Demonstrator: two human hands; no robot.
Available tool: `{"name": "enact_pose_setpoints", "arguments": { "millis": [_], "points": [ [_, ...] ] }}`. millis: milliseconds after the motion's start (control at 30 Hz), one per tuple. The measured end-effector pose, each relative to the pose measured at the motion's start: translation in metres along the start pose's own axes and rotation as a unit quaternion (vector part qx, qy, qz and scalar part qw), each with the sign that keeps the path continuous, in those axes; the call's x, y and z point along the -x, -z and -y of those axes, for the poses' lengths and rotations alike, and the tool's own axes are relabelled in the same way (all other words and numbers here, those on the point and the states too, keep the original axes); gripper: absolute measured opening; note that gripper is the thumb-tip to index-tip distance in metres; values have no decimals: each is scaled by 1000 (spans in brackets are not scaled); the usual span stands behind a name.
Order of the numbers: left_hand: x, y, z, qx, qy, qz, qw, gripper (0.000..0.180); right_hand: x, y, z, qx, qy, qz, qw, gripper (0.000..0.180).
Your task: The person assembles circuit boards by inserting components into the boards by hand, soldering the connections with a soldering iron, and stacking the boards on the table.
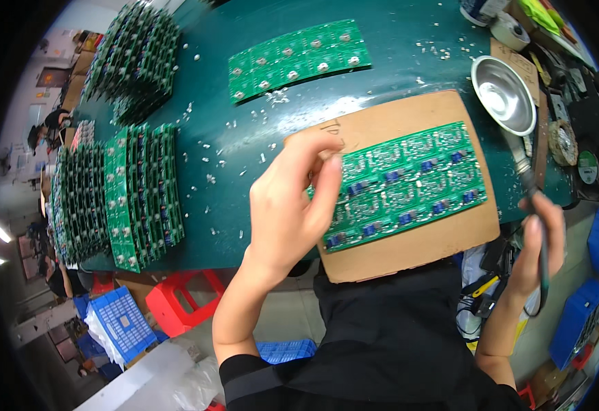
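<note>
A green circuit board panel [409,186] with rows of blue parts lies on a sheet of brown cardboard [409,255] at the table's front edge. Over the panel's left end is my left hand [292,195], thumb and fingertips pinched together. Whatever may be between those fingertips is too small to make out. My right hand [542,236] grips the dark handle of a soldering iron [532,183] to the right of the cardboard. The iron's metal end points up toward a shiny metal bowl [503,96], and its cord loops down below the hand.
Another green panel [299,58] lies at the back of the green table [210,147], among scattered small white bits. Tall stacks of boards [142,195] stand on the left. Tape, a white spool [510,31] and tools crowd the right edge. A red stool [186,301] stands below.
</note>
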State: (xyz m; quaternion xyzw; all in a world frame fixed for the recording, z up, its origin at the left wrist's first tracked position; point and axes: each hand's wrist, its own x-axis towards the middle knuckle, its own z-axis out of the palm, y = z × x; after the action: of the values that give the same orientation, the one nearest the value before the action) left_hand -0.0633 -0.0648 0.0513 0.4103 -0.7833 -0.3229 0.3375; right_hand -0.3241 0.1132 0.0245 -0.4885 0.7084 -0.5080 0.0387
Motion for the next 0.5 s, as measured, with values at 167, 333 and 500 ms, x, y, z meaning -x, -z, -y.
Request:
{"name": "enact_pose_setpoints", "arguments": {
  "millis": [167, 333, 500],
  "points": [
    [48, 27, 36, -91, -135, 26, 986, 14, 22, -48, 65, -224, 111, 203, 947, 23],
    [58, 26, 50, -78, -132, 53, 987, 15, 29, -76, 81, -225, 117, 248, 935, 25],
    [61, 22, 58, -67, -129, 44, 988, 12, 38, -89, 82, -194, 109, 251, 942, 24]
  ]
}}
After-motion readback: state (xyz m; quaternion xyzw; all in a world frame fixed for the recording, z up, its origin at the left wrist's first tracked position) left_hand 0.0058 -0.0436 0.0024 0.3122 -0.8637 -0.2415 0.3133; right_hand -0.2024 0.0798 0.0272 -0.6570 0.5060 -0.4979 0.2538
